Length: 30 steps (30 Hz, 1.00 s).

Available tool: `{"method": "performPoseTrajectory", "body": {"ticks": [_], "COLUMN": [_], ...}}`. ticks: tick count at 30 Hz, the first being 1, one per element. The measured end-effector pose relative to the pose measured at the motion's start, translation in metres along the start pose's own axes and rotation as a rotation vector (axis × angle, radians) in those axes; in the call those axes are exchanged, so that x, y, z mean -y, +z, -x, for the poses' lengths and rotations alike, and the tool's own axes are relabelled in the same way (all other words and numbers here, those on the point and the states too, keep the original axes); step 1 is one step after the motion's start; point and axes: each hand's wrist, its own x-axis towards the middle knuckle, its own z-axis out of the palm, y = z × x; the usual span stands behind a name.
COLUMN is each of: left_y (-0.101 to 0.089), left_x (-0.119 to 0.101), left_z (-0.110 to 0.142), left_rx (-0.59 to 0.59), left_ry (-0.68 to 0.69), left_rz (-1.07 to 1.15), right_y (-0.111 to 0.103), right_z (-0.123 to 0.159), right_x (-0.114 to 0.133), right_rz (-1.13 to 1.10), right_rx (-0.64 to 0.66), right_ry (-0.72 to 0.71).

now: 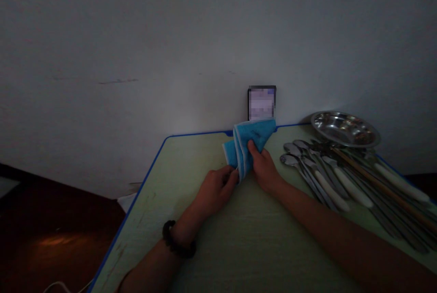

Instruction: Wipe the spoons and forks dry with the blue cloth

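Observation:
A blue cloth (254, 133) with pale edges is bunched in folds above the table, held between both hands. My left hand (216, 188), with a dark beaded bracelet on the wrist, pinches its lower edge. My right hand (264, 168) grips the cloth from the right, thumb pressed on its face. Whether anything is wrapped inside the folds cannot be seen. Just to the right of my right hand lie several metal spoons (290, 161), the nearest things to it.
Beside the spoons lie white-handled utensils (353, 188) and chopsticks (389, 179). A shiny metal bowl (344, 131) stands at the back right. A phone (261, 104) leans against the wall (170, 47) behind the cloth. The light green table (191, 156) has a blue rim.

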Motion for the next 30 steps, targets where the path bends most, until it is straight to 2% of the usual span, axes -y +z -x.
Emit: {"method": "performPoseTrajectory", "body": {"ticks": [3,8,11,13,22,30], "left_y": [-0.0017,-0.0005,0.001,0.0015,0.0005,0.0006], "left_x": [0.0002,0.0035,0.0043,0.0038,-0.0013,-0.0031], "left_z": [0.001,0.0018,0.0011,0.0004,-0.0005,0.0013], "left_rx": [0.005,-0.014,-0.024,-0.026,0.02,0.05], "left_ry": [-0.033,-0.075,-0.079,-0.07,-0.036,-0.071], "left_rz": [0.065,0.102,0.095,0.074,0.01,0.092], "right_y": [-0.0006,-0.0038,-0.0053,-0.0054,-0.0008,-0.0001], "right_z": [-0.0017,-0.0033,-0.004,-0.0041,-0.0022,-0.0034], "right_x": [-0.0017,0.0029,0.0061,0.0066,0.0008,-0.0023], "right_rz": [-0.047,-0.169,-0.264,-0.289,-0.233,-0.142], "right_rx": [0.034,0.297,0.382,0.375,0.243,0.118], "right_ry": [0.018,0.03,0.102,0.12,0.022,0.024]}}
